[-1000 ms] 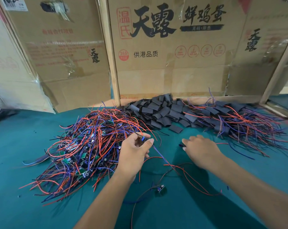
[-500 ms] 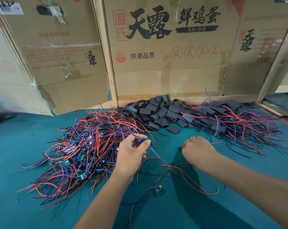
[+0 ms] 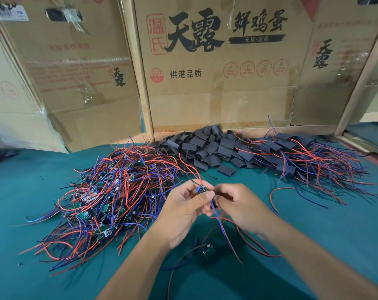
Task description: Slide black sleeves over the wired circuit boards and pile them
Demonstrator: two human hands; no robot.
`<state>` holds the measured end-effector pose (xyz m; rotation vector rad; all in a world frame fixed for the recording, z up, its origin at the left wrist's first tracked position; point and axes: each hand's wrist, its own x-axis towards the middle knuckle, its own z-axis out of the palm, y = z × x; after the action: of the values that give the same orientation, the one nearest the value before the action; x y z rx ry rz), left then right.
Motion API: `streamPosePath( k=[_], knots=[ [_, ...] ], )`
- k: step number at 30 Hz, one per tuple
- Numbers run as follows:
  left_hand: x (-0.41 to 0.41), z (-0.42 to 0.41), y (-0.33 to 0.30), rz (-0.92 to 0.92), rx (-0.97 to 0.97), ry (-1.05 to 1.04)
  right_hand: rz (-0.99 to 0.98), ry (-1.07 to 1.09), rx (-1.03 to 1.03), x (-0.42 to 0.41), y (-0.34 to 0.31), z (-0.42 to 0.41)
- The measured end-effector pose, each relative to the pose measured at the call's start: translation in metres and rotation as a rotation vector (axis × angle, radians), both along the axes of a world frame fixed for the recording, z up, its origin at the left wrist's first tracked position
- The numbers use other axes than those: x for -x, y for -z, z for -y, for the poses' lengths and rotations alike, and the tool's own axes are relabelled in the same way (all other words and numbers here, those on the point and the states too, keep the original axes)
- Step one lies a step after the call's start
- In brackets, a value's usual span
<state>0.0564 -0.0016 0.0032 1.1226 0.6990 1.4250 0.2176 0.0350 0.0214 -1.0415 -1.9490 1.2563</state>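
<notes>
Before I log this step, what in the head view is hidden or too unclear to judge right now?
- Black sleeve in the right hand: curled fingers hide it, so whether it is on the board is unclear.
- Held circuit board: mostly covered by the left hand.
- Loose board near the wrists: blurred.
- Unsleeved pile: wires bury the boards.

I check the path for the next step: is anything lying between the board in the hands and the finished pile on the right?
Nothing visible blocks it: between the board and the finished pile lies one loose red wire on the mat.
</notes>
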Motion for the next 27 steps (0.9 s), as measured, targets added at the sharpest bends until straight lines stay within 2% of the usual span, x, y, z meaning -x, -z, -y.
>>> streamPosePath(
  k=[4, 9, 12, 14, 16, 18, 20, 23, 27],
  knots=[
    [0.001, 0.001, -0.002, 0.030, 0.005, 0.050, -0.359, -0.097, 0.252, -0.005, 0.008, 0.002],
    [0.001, 0.000, 0.000, 0.073, 0.013, 0.106, -0.613, -0.251, 0.471, -0.009, 0.014, -0.003],
    [0.000, -0.002, -0.002, 0.096, 0.021, -0.032, -0.635, -0.024, 0.490, -0.011, 0.019, -0.013],
    [0.004, -0.007, -0.004, 0.114, 0.027, -0.259, -0.557, 0.120, 0.348, -0.020, 0.020, -0.020],
    [0.013, -0.010, -0.008, 0.122, 0.008, -0.441, -0.309, 0.165, 0.078, -0.034, 0.020, -0.025],
    [0.021, -0.010, -0.012, 0.154, -0.007, -0.506, -0.005, 0.179, -0.214, -0.045, 0.022, -0.029],
    [0.027, -0.009, -0.016, 0.236, -0.008, -0.498, 0.149, 0.133, -0.398, -0.047, 0.023, -0.030],
    [0.032, -0.008, -0.020, 0.350, 0.029, -0.481, 0.239, 0.015, -0.452, -0.045, 0.026, -0.030],
    [0.034, -0.009, -0.021, 0.393, 0.072, -0.490, 0.252, -0.053, -0.467, -0.043, 0.026, -0.026]
  ],
)
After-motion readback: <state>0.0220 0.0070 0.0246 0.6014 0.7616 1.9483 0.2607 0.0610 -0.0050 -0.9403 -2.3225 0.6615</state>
